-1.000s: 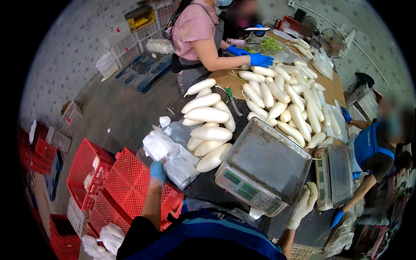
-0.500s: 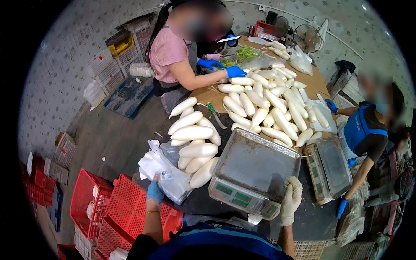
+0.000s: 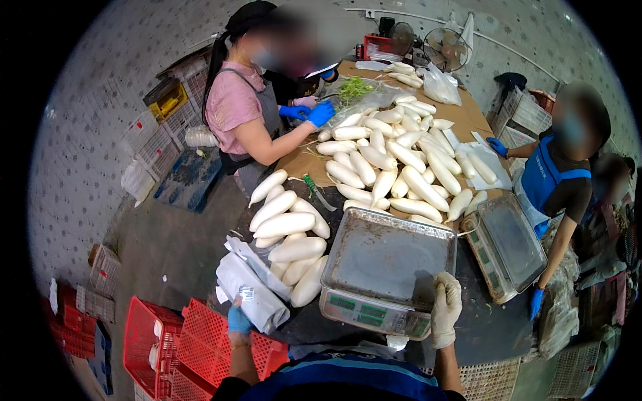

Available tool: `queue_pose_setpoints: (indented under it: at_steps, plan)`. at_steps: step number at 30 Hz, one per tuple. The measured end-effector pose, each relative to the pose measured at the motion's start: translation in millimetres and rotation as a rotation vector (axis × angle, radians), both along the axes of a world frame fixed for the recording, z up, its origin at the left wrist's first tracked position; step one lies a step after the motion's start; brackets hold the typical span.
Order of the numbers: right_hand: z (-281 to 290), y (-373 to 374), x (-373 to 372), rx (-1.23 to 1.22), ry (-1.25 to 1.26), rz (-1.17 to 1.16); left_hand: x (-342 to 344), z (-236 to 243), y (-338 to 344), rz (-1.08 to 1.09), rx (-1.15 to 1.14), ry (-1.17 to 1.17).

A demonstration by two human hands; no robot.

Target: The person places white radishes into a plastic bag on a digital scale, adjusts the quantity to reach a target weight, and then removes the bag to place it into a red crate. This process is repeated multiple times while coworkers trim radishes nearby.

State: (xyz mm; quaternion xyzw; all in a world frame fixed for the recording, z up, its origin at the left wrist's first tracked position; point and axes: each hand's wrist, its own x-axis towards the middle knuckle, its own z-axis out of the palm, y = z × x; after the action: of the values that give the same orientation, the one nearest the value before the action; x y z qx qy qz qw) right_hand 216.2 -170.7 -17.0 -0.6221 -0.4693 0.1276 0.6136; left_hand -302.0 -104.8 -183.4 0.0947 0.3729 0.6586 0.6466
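My left hand (image 3: 239,318), in a blue glove, grips the near edge of a stack of white and clear plastic bags (image 3: 257,297) at the table's left front. Beside the bags lies a small pile of white radishes (image 3: 294,248). My right hand (image 3: 446,311), in a pale glove, is closed over the right front corner of a weighing scale (image 3: 394,257). Nothing lies on its dirty metal pan. Behind the scale spreads a large heap of white radishes (image 3: 404,157). A green-handled knife (image 3: 319,192) rests between the two piles.
At the far left a co-worker in pink (image 3: 234,110) handles things with blue gloves. Another co-worker (image 3: 558,177) stands at the right by a second scale (image 3: 505,247). Red crates (image 3: 150,341) stand at my left below the table (image 3: 488,321). Fans (image 3: 447,50) sit at the back.
My left hand has shifted slightly down, and the plastic bags now lie folded into a narrower shape. My right hand stays on the scale's corner. The pink-clad co-worker's hands have moved. My view has shifted slightly.
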Motion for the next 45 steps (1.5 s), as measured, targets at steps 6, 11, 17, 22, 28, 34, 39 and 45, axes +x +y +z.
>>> queue_pose_setpoints:
  at_steps: [6, 11, 17, 22, 28, 34, 39, 45]
  plan:
    - [-8, 1, -3, -0.013, 0.024, 0.013, -16, -23, -20, 0.076, 0.239, -0.007]
    - [0, -1, 1, -0.002, -0.085, -0.063, 14, 26, -5, 0.047, 0.322, -0.113]
    - [18, 9, -3, -0.009, -0.191, -0.047, -9, 80, -5, 0.202, 0.073, -0.510]
    - [18, 18, -15, -0.041, -0.171, 0.076, 81, 115, 85, -0.047, 0.014, -0.203]
    - [16, 36, -43, 0.054, -0.099, 0.138, 177, 143, 173, -0.465, 0.113, 0.311]
    - [8, 62, -72, -0.163, 0.207, 0.391, 205, 159, 218, -0.650, 0.204, 0.694]
    - [-8, 83, -79, -0.200, 0.856, 0.537, 215, 159, 237, -0.741, 0.243, 0.822]
    - [10, 83, -70, -0.341, 1.707, 0.679, 225, 161, 243, -0.831, 0.283, 0.892]
